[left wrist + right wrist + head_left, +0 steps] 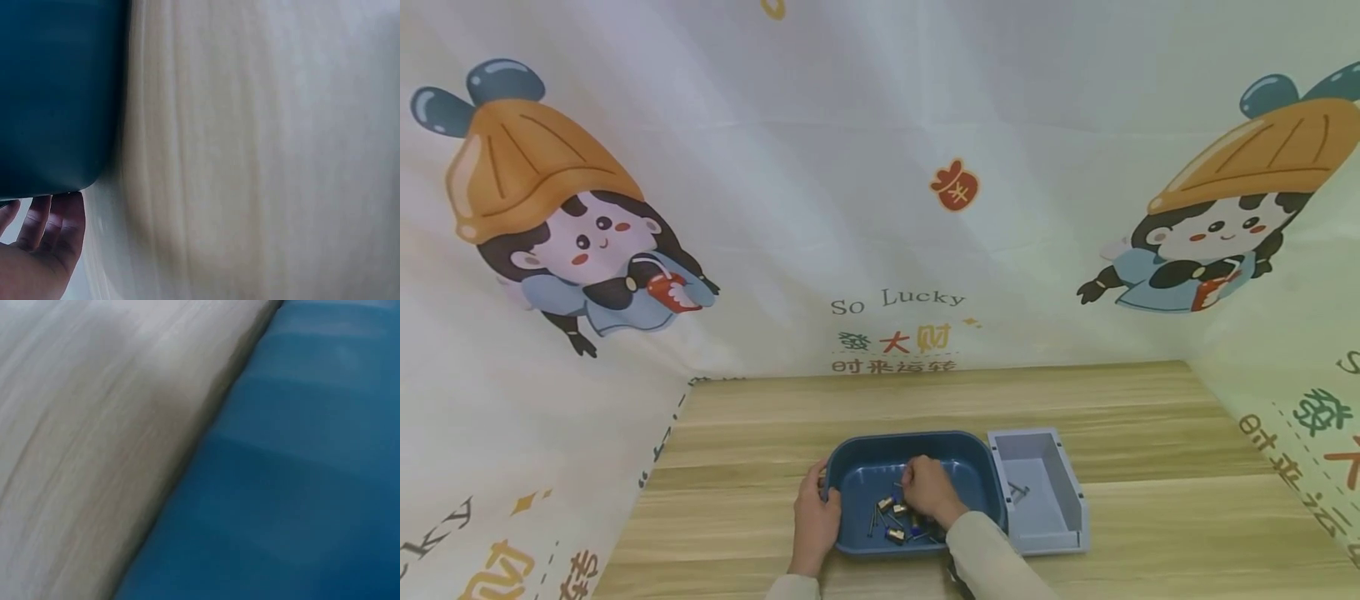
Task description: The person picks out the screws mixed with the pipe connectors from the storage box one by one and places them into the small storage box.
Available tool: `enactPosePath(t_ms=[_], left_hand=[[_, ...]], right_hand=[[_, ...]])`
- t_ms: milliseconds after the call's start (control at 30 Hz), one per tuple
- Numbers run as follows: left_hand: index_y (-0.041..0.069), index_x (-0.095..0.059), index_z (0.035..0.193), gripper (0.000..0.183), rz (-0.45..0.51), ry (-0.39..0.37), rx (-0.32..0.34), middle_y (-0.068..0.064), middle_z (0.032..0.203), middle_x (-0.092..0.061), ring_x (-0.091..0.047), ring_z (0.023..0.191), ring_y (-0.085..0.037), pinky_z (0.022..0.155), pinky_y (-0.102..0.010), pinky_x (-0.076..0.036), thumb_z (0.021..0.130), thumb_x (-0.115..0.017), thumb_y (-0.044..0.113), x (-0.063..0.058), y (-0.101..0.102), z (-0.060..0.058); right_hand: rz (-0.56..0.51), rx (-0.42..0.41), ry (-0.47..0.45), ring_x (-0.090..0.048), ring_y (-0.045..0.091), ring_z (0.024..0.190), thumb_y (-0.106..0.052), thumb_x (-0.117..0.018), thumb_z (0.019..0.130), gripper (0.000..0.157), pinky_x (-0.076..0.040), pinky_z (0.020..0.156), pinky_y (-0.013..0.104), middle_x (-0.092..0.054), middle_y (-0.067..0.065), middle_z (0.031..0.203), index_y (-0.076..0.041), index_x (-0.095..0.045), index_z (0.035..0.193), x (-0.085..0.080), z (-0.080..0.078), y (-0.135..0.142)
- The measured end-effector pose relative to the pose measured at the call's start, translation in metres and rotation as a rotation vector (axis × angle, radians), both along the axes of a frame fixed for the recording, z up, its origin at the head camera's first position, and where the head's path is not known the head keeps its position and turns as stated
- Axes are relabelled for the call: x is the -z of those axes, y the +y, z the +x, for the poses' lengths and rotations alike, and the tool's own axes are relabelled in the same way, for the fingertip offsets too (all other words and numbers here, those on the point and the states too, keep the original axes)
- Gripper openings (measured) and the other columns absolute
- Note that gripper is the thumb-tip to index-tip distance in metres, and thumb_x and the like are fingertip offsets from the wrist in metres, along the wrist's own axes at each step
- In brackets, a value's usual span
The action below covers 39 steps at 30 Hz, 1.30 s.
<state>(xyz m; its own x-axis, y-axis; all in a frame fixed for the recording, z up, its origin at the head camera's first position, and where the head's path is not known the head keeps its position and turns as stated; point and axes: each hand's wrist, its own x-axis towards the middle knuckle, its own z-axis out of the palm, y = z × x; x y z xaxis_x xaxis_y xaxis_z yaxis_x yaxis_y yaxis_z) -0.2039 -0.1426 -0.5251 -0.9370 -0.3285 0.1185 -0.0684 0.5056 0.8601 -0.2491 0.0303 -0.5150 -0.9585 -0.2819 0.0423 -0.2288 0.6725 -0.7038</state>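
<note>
A dark blue basin (917, 550) stands on the wooden table, holding several long thin screws (872, 521) and several short brass-coloured cylinders (895, 534), some with blue parts. My left hand (816, 517) grips the basin's left side, thumb at the rim and fingers along the outer wall. In the left wrist view those fingers (69, 231) touch the basin's wall (56, 94). Over the basin's inside, my right hand (931, 490) has its fingers curled, pinching a thin screw (897, 484) at the fingertips. The right wrist view shows only the basin's outer wall (300, 487) and the table.
Against the basin's right side stands a grey open-fronted bin (1052, 546) with a few screws (1018, 492) lying in it. The wooden table (730, 467) extends on both sides. Behind and beside it hangs a printed cloth (1037, 250).
</note>
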Motion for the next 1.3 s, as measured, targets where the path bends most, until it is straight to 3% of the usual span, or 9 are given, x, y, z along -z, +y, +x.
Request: enactPosePath(t_ms=[633,1300], left_hand=[[-0.001,-0.046,0.124,0.042,0.002,0.023,0.005,-0.019,0.101,-0.055,-0.053,0.090,-0.027,0.073,-0.040,-0.046,0.081,-0.047,-0.002,0.003,-0.001,-0.002],[0.000,-0.045,0.125,0.043,0.009,-0.001,0.008,-0.019,0.102,-0.054,-0.052,0.091,-0.028,0.075,-0.041,-0.046,0.082,-0.046,-0.003,0.003,0.000,-0.002]], right_hand=[[-0.007,-0.016,0.107,-0.047,0.009,0.054,0.004,-0.056,0.069,0.007,-0.041,0.050,0.022,-0.054,0.003,0.063,-0.003,-0.056,0.067,-0.015,0.001,0.015],[0.009,0.000,0.132,-0.045,0.008,0.055,0.001,-0.057,0.071,0.006,-0.041,0.052,0.021,-0.053,0.001,0.062,-0.004,-0.058,0.069,-0.019,0.001,0.027]])
